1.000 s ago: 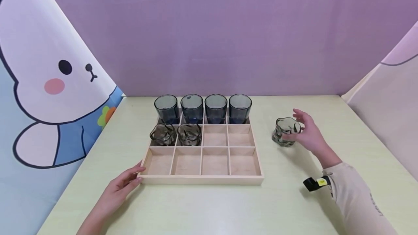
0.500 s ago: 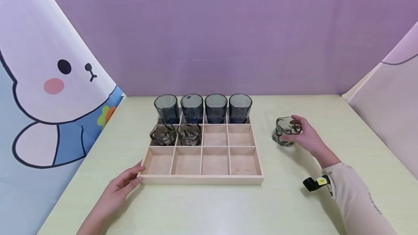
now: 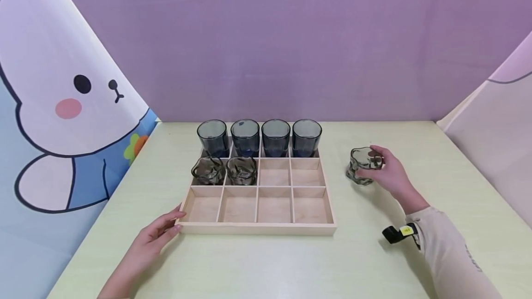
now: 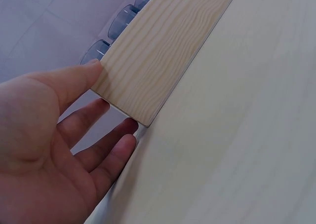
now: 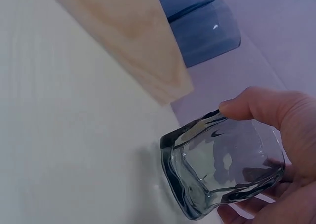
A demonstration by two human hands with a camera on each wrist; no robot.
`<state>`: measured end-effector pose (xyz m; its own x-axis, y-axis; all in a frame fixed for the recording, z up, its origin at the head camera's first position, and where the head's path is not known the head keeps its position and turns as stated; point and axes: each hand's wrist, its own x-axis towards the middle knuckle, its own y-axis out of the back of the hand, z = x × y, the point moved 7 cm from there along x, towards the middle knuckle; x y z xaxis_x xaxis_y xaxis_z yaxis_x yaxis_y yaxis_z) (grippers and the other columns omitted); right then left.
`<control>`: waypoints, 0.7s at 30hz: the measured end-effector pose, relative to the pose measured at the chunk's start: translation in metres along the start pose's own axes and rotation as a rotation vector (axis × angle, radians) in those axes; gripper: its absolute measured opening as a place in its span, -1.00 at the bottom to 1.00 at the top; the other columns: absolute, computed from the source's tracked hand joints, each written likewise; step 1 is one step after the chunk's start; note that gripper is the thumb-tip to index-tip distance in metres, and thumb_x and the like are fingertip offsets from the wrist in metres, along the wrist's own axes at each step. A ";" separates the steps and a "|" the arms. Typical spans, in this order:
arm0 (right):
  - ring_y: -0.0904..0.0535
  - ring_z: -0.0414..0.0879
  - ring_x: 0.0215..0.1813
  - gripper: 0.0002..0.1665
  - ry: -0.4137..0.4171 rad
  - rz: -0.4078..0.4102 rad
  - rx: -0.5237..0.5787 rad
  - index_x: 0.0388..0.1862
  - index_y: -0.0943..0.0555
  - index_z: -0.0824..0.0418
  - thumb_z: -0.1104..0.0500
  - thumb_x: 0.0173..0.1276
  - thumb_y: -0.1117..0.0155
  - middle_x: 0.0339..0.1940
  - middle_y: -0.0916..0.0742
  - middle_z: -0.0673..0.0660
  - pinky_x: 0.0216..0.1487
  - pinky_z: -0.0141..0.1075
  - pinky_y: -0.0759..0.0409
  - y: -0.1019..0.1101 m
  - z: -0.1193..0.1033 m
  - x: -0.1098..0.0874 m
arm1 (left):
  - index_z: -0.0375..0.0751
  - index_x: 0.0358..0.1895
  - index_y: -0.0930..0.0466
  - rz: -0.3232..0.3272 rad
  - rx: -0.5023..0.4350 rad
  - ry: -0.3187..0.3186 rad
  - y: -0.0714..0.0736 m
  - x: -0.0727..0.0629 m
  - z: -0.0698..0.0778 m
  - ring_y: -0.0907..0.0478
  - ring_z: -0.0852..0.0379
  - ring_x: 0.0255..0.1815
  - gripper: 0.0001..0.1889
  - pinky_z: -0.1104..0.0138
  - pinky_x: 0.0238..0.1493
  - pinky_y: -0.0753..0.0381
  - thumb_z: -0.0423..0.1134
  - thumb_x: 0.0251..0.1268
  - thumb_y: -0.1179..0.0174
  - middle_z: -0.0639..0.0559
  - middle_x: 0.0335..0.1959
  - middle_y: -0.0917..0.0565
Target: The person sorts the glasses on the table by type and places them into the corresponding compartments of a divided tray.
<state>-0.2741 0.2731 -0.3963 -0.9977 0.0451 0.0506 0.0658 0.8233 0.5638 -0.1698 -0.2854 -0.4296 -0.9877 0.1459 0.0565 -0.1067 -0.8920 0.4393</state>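
My right hand (image 3: 388, 170) holds a short grey-tinted glass tumbler (image 3: 358, 163) with wavy sides, to the right of the tray. In the right wrist view, the thumb lies along one side of the tumbler (image 5: 217, 160) and fingers curl around the other. At the tray's front left corner, my left hand (image 3: 155, 234) grips the pale wooden compartment tray (image 3: 257, 229) between thumb and fingertips. Several smooth blue-grey glasses (image 3: 275, 140) fill its back row. Two more wavy tumblers, a left one (image 3: 208, 171) and a right one (image 3: 242, 171), sit in the middle row's left compartments.
The middle row's two right compartments and the whole front row hold nothing. A pale table (image 3: 257, 266) carries everything. Behind it hangs a purple cloth backdrop (image 3: 291, 50), with a cartoon-printed panel (image 3: 62, 151) on the left. A black wrist camera (image 3: 396, 234) hangs at the right sleeve.
My right hand's fingers have closed in around the wavy tumbler, which stays at nearly the same spot. The left hand and the tray have not moved.
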 end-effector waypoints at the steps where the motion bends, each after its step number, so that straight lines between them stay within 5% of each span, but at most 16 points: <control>1: -0.35 0.24 0.25 0.11 0.004 0.006 0.001 0.54 -0.08 0.42 0.17 0.17 -0.53 0.35 -0.43 0.41 0.03 -0.27 -0.40 0.000 -0.003 0.000 | -0.34 0.23 -0.54 0.000 0.001 0.001 0.000 0.000 0.000 -0.38 0.58 0.13 -0.67 0.63 0.03 -0.43 -0.33 0.50 -0.12 -0.29 0.46 -0.28; 12: -0.35 0.25 0.26 0.09 0.048 0.008 0.015 0.52 -0.15 0.39 0.20 0.12 -0.55 0.34 -0.45 0.40 0.10 -0.09 -0.38 -0.003 -0.040 -0.002 | -0.34 0.25 -0.53 -0.009 -0.002 0.000 0.000 0.001 -0.001 -0.35 0.60 0.15 -0.66 0.63 0.04 -0.42 -0.32 0.50 -0.11 -0.28 0.46 -0.28; 21: -0.36 0.23 0.23 0.04 0.111 0.001 0.012 0.49 -0.20 0.39 0.24 0.11 -0.55 0.29 -0.49 0.37 0.02 -0.17 -0.42 -0.012 -0.065 -0.004 | -0.35 0.24 -0.53 -0.011 0.005 0.001 0.001 0.001 0.000 -0.36 0.61 0.14 -0.66 0.63 0.03 -0.42 -0.32 0.50 -0.11 -0.29 0.46 -0.29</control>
<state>-0.2699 0.2265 -0.3495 -0.9896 -0.0163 0.1427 0.0662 0.8299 0.5540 -0.1712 -0.2858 -0.4292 -0.9867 0.1548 0.0506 -0.1166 -0.8884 0.4440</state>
